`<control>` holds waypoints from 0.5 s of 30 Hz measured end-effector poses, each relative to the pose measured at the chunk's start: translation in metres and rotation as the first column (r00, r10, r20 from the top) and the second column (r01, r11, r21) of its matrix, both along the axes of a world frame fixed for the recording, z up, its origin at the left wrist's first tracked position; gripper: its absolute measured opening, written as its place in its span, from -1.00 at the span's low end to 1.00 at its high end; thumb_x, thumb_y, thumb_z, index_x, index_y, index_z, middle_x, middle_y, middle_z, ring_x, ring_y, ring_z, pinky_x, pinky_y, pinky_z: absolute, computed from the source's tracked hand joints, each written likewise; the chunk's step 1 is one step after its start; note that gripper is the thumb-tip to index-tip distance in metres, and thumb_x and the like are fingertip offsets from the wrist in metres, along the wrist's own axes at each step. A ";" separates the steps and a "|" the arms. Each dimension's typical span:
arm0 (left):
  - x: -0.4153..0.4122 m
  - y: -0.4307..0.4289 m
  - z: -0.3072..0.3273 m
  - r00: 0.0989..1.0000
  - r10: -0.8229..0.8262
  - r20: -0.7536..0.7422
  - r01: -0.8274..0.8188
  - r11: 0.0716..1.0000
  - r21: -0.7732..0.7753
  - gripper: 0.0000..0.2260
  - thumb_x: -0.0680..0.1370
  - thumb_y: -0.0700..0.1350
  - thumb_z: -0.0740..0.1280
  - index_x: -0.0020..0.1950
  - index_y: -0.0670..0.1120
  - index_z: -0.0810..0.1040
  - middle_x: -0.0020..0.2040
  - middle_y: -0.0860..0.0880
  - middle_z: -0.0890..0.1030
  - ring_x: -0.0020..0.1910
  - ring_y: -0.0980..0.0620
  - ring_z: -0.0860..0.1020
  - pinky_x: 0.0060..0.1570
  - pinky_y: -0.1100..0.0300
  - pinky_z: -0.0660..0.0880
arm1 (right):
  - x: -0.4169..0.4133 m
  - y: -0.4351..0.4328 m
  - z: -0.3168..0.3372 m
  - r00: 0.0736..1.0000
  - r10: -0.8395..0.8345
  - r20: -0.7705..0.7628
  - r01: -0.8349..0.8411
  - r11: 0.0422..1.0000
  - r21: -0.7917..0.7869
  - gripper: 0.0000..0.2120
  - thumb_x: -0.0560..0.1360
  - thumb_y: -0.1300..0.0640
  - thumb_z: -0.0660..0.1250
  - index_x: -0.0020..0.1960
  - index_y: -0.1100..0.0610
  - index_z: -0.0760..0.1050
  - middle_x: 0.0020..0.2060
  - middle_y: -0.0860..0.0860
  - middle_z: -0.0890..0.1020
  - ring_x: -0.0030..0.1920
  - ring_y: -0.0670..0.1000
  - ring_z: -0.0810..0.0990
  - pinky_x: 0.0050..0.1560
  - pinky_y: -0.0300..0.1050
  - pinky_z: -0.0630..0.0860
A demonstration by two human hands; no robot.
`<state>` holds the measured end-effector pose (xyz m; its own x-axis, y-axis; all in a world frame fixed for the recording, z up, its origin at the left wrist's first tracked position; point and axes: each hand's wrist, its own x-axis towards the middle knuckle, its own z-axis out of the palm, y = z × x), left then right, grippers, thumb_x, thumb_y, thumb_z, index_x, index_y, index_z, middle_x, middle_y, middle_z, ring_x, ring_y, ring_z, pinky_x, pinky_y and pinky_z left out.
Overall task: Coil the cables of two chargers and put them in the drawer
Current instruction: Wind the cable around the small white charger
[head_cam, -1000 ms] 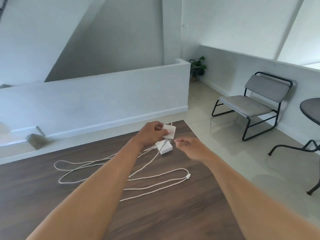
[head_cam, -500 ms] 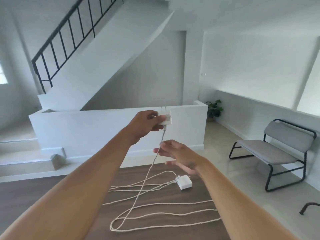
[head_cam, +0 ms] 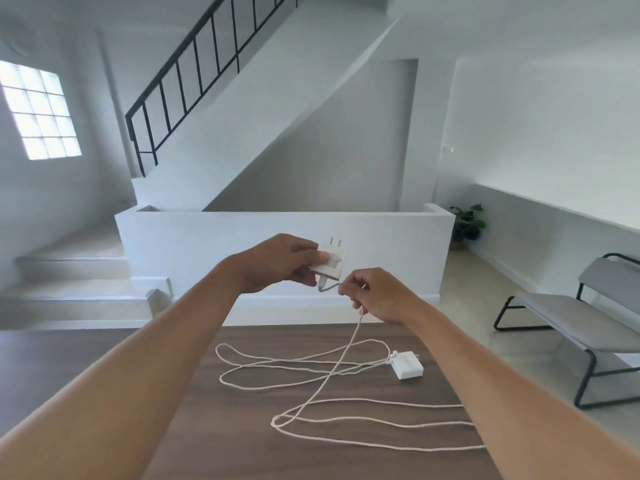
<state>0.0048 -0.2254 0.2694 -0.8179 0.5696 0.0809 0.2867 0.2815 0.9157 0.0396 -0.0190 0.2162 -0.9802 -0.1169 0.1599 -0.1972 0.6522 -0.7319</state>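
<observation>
Two hands raised: left hand (head_cam: 277,263) grasping white square charger (head_cam: 329,261); right hand (head_cam: 377,294) fingers pinching its white cable (head_cam: 341,362) above dark wooden surface (head_cam: 242,445).

- A home, an open ground-floor room beside a staircase (head_cam: 263,109) that has a black metal railing (head_cam: 194,64).
- Left of the staircase, a glass-block window (head_cam: 40,112) lets in daylight.
- Below the staircase runs a low white wall (head_cam: 284,244); at its right end stands a potted plant (head_cam: 465,223).
- Right of the staircase, a grey chair (head_cam: 575,317) sits on a pale tiled floor (head_cam: 485,289).
- In front of the staircase, a dark wood table (head_cam: 242,427).
</observation>
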 end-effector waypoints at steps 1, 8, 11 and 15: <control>0.001 -0.005 -0.004 1.000 -0.021 0.007 0.021 0.999 -0.041 -0.77 0.59 -0.12 0.33 -0.02 -0.30 0.63 -0.11 -0.16 0.62 -0.10 -0.10 0.56 0.18 0.01 0.57 | 0.000 -0.002 0.004 1.000 0.016 -0.017 -0.015 0.998 0.064 -0.80 0.54 -0.01 0.34 -0.10 0.12 0.59 -0.36 -0.03 0.56 -0.37 -0.04 0.55 -0.13 -0.05 0.58; 0.007 -0.034 -0.022 0.997 -0.083 0.005 0.081 0.965 -0.250 -0.77 0.60 -0.12 0.32 0.12 -0.24 0.65 -0.01 -0.22 0.67 -0.10 -0.04 0.55 0.17 0.03 0.55 | -0.010 -0.011 0.024 0.996 0.081 -0.023 -0.071 0.957 0.282 -0.79 0.50 -0.05 0.38 -0.13 0.10 0.61 -0.28 0.05 0.59 -0.28 0.01 0.50 -0.22 -0.12 0.46; 0.007 -0.040 -0.033 0.996 -0.092 0.003 0.089 0.954 -0.286 -0.79 0.58 -0.08 0.35 0.08 -0.18 0.68 0.04 -0.28 0.66 -0.10 -0.02 0.56 0.15 0.00 0.55 | -0.016 -0.013 0.032 0.997 0.064 -0.038 -0.051 0.956 0.289 -0.82 0.51 -0.04 0.37 -0.12 0.06 0.62 -0.11 0.09 0.67 -0.06 0.09 0.60 0.02 -0.02 0.52; 0.001 -0.046 -0.044 1.000 -0.016 -0.016 0.011 0.961 -0.276 -0.72 0.59 -0.07 0.34 0.07 -0.29 0.63 -0.06 -0.34 0.62 -0.17 0.02 0.54 0.12 0.03 0.55 | -0.018 -0.020 0.039 0.997 0.069 -0.038 -0.054 0.949 0.312 -0.82 0.52 -0.04 0.33 -0.10 0.03 0.64 -0.07 0.07 0.69 0.01 0.09 0.61 0.12 0.05 0.52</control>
